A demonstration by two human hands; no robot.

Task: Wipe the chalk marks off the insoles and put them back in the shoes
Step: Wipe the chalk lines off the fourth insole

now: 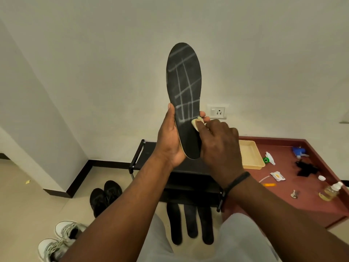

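Note:
My left hand [170,140] grips the heel end of a black insole [184,80] held upright before the wall. White chalk lines cross its upper and middle part in a grid. My right hand [220,142] pinches a small pale cloth [196,123] and presses it against the insole's right edge, just below the grid. Three more black insoles [190,220] lie side by side on the floor between my knees. A pair of black shoes [105,195] stands on the floor at the left, and a pair of white and grey sneakers [60,239] stands nearer, at the lower left.
A low black rack [143,157] stands against the wall under my hands. To the right a red-brown surface [294,205] carries a beige tray [249,154], a spray bottle, a small bottle of yellow liquid, a black cloth and scattered small items. A wall socket [218,111] sits behind the insole.

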